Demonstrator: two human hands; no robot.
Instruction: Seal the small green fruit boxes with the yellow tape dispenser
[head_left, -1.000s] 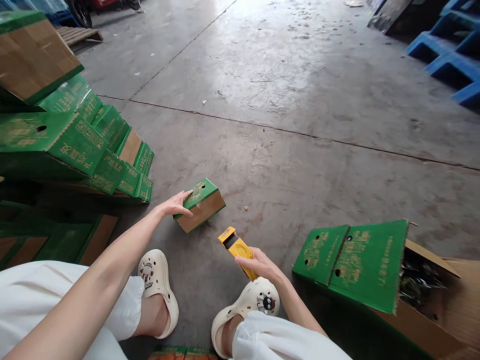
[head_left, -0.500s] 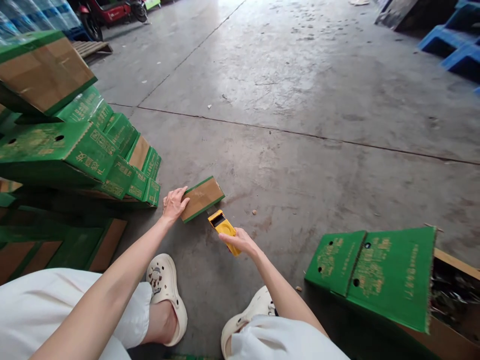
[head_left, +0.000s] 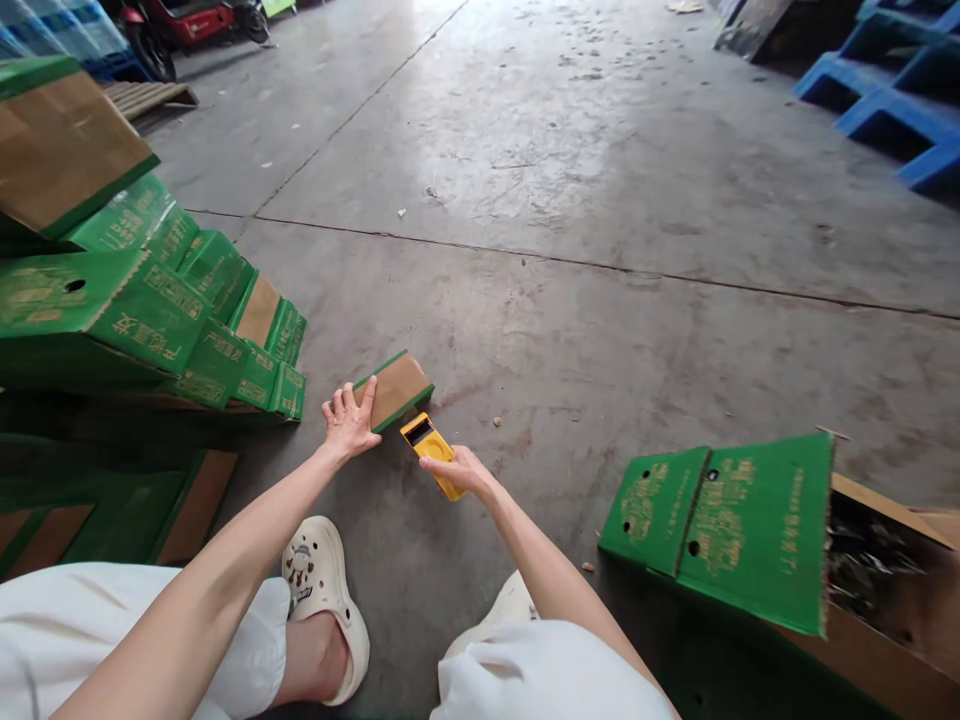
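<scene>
A carton (head_left: 401, 386) with a brown top face and green edges stands on the floor in front of me. My left hand (head_left: 351, 420) lies on its left end, fingers spread and thumb reaching onto the brown face. Closed in my right hand (head_left: 466, 470) is a yellow hand-held tool (head_left: 435, 450) with a dark window near its front. That front end is close to the carton's near right edge; I cannot tell whether they touch. Its exact kind is not clear.
Green cartons (head_left: 157, 310) are stacked at left. An open green carton (head_left: 757, 535) with dark contents stands at right. Blue pallets (head_left: 892, 110) are at far right, a red scooter (head_left: 195, 25) and wooden pallet (head_left: 150, 97) at far left. My white clogs (head_left: 330, 600) are below.
My left hand's fingers have spread wider over the carton's left end. The tool has shifted slightly along the carton's near side. The whole view has moved a little to the right.
</scene>
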